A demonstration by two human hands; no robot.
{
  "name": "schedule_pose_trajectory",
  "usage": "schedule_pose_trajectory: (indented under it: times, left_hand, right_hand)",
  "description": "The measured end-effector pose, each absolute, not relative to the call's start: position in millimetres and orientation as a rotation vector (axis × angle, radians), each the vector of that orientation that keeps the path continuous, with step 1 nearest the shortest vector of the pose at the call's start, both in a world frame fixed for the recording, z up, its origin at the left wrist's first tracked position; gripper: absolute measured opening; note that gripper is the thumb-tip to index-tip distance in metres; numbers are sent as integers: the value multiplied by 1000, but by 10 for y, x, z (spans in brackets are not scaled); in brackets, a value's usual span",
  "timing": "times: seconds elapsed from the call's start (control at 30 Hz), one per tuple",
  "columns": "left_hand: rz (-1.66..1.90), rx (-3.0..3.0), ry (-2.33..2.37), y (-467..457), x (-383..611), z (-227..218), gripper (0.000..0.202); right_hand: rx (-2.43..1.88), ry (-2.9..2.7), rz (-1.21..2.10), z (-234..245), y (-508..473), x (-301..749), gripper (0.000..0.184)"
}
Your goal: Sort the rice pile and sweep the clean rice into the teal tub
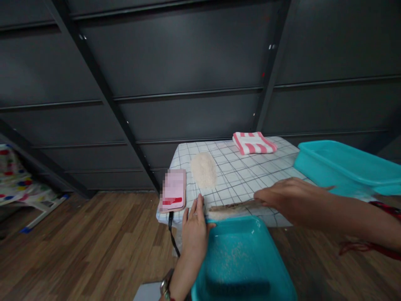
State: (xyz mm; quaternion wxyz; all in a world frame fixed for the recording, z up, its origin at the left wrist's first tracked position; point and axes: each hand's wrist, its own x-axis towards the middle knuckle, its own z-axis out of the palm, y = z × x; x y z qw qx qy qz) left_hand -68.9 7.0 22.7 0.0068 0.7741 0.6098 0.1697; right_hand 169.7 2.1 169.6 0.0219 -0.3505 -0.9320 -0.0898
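My left hand point(194, 228) lies at the front edge of the table with its fingers stretched out, its thumb at the corner of a teal tray point(250, 246). That tray sits against the table's front edge, with pale grains scattered on its bottom. My right hand point(282, 194) is closed around the end of a long, thin brown tool point(232, 206), perhaps a brush; its exact kind is unclear. The tool lies low along the cloth, just behind the tray's rim, with some grains beside it. Farther back, a pile of pale, rice-like grains point(204, 170) rests on the checked tablecloth point(232, 173).
A phone point(174, 190) lies at the table's left edge, a black strap point(171, 234) hanging below it. A folded pink-and-white striped cloth point(254, 143) is at the back. Another teal tub point(344, 167) stands on the right. Dark panels point(188, 54) form the wall behind.
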Motion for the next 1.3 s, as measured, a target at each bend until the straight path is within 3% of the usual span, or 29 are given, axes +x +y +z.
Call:
schedule_pose_trajectory:
  times: [0.27, 0.4, 0.6, 0.83, 1.07, 1.3]
  left_hand:
    - [615, 2400, 1847, 58, -714, 214, 78]
    - [623, 2389, 1849, 66, -698, 228, 73]
    - [509, 2326, 1886, 45, -656, 340, 65]
    - [558, 2372, 1886, 61, -683, 274, 67]
    - [625, 2429, 1906, 77, -698, 185, 73]
    - [617, 2436, 1913, 89, -695, 174, 65]
  right_hand:
    - [-789, -2739, -549, 1859, -243, 1709, 39]
    - [-1077, -2695, -483, 1935, -100, 1832, 37]
    - [-1395, -2719, -671, 1743, 77, 1936, 27]
    - [-1170, -2760, -424, 1707, -84, 1742, 32]
    - [-1004, -2767, -629, 1686, 144, 1586, 28]
    - [-842, -2866, -606, 1595, 230, 1573, 28]
